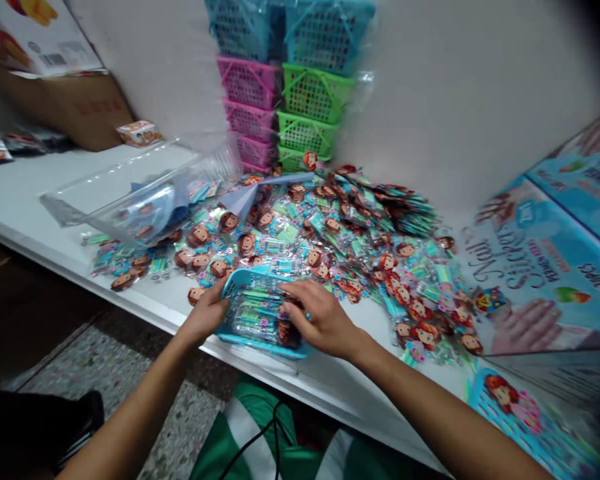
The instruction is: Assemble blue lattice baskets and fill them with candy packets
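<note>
A small light-blue plastic basket (229, 283) lies tilted at the table's front edge. Clear packets (257, 310) with green and blue contents and cartoon-girl heads are stacked in rows inside it. My left hand (210, 312) grips the basket's left end, its thumb over the rim. Over the right end, my right hand (325, 317) has its thumb and fingers bent around some packets; the fingertips are partly hidden. Just beyond the basket spreads a large heap of similar loose packets (275, 220).
Stacked pink baskets (250, 83) and green baskets (317, 97) stand against the wall, with blue ones above. A clear plastic tray (90, 207) lies left. Nail-sticker boxes (545, 267) stand right, near another blue basket (485, 393). A cardboard box (80, 110) sits far left.
</note>
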Demonstrator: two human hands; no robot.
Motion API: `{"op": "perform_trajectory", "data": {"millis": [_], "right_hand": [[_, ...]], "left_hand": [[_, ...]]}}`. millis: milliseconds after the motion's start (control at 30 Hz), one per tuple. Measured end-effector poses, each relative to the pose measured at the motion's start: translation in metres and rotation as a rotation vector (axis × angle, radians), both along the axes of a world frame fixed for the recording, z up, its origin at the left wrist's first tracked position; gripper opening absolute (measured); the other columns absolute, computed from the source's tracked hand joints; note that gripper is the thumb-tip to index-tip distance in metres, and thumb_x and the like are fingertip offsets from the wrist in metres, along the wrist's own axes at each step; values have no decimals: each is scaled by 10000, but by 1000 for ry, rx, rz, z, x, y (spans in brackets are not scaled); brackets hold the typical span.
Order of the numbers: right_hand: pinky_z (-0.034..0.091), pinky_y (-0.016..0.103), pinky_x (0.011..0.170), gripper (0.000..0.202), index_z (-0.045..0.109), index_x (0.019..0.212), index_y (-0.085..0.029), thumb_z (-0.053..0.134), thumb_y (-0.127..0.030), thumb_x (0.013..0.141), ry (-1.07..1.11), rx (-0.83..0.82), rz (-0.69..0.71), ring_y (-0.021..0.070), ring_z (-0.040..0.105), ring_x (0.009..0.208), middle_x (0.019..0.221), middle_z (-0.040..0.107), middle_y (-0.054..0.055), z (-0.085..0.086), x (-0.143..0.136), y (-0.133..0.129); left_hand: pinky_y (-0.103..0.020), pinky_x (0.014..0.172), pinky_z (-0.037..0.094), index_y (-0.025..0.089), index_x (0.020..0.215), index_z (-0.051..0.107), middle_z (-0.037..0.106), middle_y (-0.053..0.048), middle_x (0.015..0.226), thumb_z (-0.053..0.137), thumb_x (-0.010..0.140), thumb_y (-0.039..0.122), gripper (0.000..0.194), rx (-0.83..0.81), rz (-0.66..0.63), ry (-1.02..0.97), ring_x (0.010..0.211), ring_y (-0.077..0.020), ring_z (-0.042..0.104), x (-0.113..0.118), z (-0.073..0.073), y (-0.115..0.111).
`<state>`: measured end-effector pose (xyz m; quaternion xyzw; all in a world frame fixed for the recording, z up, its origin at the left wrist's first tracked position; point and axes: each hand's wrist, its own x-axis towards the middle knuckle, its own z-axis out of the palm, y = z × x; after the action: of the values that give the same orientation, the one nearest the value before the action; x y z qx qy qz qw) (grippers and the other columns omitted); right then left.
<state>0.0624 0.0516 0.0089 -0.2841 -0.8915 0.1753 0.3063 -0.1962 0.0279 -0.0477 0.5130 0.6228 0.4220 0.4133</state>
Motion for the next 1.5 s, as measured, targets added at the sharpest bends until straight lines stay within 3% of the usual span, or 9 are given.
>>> {"op": "perform_trajectory", "data": {"millis": [233,400,500,600,733,933,1067,1233,1500], "right_hand": [[480,295,805,289,633,1061,-184,406,-323,948,-361,-62,-579,197,624,930,1022,678,78,-43,112,40],[397,398,913,521,484,1279,-57,421,-436,927,-453,-1,-799,318,500,1136,1233,554,216,-46,120,109],[384,402,883,424,539,1214,-76,413,-368,933,-583,-5,-808,320,538,1070,1161,601,206,-41,111,129],[380,371,840,339,604,1091,-99,342,-261,949,-681,-9,-756,282,587,972,1018,661,172,-36,116,117],[380,335,787,292,633,956,-112,368,-230,922,-789,-11,-647,255,613,886,927,677,152,-25,136,66],[392,316,723,172,631,858,-159,462,-192,864,-877,-26,-286,229,616,790,830,673,105,9,152,-11],[403,279,673,141,618,898,-191,487,-244,898,-622,-163,-92,190,608,757,809,672,63,24,160,-28],[409,236,592,303,617,864,-200,408,-402,949,-243,-375,-364,141,584,636,711,646,3,12,160,24],[421,345,859,426,555,1200,-97,540,-373,877,-501,-85,-698,280,560,1059,1130,619,193,-18,86,138]], "left_hand": [[-433,1010,392,124,1277,518,641,-94,1186,546,748,358,579,75,63,350,1154,-304,544,-12,17,0],[-404,1036,376,202,1257,517,602,-80,1219,555,849,293,419,496,415,524,1171,-237,534,49,65,-38],[-308,900,479,241,1188,537,675,-23,1007,531,872,172,323,571,28,355,974,-159,628,104,75,-62],[-256,806,499,236,1184,521,682,-25,957,510,871,112,337,544,-366,278,897,-132,633,152,61,-71],[-374,879,489,178,1205,523,642,-110,1090,456,881,142,333,464,-592,269,1022,-207,580,200,35,-61],[-517,1149,114,174,1313,498,424,-162,1427,561,792,156,525,335,-479,-14,1372,-313,293,241,16,-31],[-452,977,405,153,984,669,680,-154,1022,693,688,244,311,-219,-463,-376,1123,-354,560,249,10,-23],[-269,513,464,151,818,560,659,-65,731,686,702,397,300,-513,-446,-607,626,-209,662,246,-5,-34],[-238,476,468,163,885,500,655,-37,817,798,625,338,433,-691,-200,-981,605,-177,672,234,-22,-51]]}}
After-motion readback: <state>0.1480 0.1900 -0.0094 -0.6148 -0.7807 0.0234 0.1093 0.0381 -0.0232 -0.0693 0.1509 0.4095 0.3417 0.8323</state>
